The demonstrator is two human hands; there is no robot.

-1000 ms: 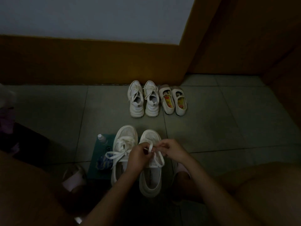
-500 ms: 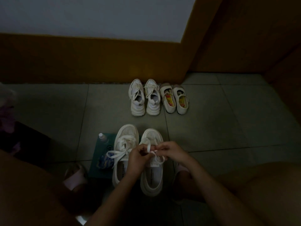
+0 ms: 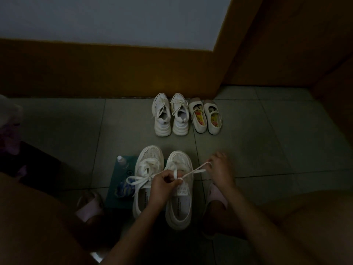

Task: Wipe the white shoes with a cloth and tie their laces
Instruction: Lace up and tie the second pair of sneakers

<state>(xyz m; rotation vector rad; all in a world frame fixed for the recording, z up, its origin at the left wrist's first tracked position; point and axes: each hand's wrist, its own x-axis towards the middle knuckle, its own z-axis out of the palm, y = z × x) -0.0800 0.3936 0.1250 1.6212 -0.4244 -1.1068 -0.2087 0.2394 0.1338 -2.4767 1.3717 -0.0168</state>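
2 white shoes (image 3: 178,207) stand side by side on the tiled floor (image 3: 267,150) at lower centre, toes toward the top of the frame. Both have thick soles, perforated toe caps and flat white laces. The frame-left one carries a loose bow; the frame-right one shows a printed tongue label. Over that tongue the left hand (image 3: 162,186) has its fingers curled, pinching a loop of the lace (image 3: 193,172). The right hand (image 3: 219,169), just right of the shoe, pinches the lace's other part with curled fingers, and the strand runs taut between both hands. A teal mat (image 3: 114,197) with a small bottle (image 3: 122,162) lies left of the shoes. 2 more pale pairs (image 3: 170,115) sit at upper centre by the baseboard.
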